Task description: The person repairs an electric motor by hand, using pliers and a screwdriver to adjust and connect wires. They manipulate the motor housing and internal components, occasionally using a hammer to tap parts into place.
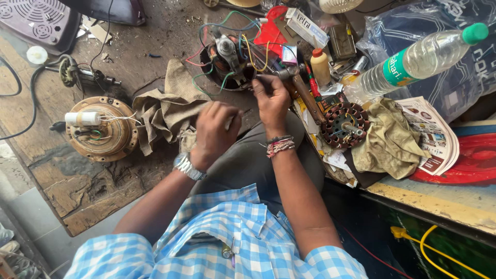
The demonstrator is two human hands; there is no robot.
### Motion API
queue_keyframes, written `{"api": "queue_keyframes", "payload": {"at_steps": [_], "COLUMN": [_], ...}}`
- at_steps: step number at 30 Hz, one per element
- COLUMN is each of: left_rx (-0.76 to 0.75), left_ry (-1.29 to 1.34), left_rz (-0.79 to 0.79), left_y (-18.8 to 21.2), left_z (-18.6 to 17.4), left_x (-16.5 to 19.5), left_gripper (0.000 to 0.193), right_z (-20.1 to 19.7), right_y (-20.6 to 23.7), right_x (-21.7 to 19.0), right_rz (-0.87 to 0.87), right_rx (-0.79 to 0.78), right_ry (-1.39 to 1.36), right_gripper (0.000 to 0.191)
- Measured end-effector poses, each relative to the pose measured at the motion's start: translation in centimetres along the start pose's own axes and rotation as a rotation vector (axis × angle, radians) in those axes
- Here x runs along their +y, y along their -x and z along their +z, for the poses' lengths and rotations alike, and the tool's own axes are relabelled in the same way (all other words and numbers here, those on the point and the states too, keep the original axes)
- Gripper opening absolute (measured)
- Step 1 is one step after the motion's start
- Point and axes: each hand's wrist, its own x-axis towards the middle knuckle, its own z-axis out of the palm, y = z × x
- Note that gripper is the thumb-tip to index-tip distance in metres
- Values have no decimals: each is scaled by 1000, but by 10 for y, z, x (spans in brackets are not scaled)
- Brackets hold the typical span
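A small motor (227, 59) with red, green, blue and yellow wires sits on the worn wooden bench (88, 191). My right hand (271, 101) is closed, pinching the wires at the motor's near edge. My left hand (214, 135), with a metal watch on the wrist, is a closed fist just below the motor, next to a tan rag (168, 106). Whether it holds anything is hidden. My knee in grey trousers lies under both hands.
A round fan motor housing (102, 130) lies left. A wound stator (343, 124), a hammer (305, 93), a small orange-capped bottle (320, 66), a plastic water bottle (413, 59), a cloth and papers crowd the right. A plastic fan grille (33, 20) is far left.
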Motion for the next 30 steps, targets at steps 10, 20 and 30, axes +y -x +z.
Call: {"api": "queue_keyframes", "payload": {"at_steps": [10, 20, 30], "left_rx": [-12, -171, -197], "left_ry": [-431, -394, -367], "left_rz": [266, 292, 308], "left_y": [-87, -104, -114], "left_z": [-31, -24, -29], "left_x": [-4, -12, -6], "left_gripper": [26, 14, 10], "right_z": [3, 6, 12], "right_y": [7, 2, -39], "right_x": [-35, -28, -35], "right_rz": [-225, -66, -418], "right_rx": [-39, 15, -100], "right_ry": [262, 55, 218], "right_gripper": [18, 20, 16]}}
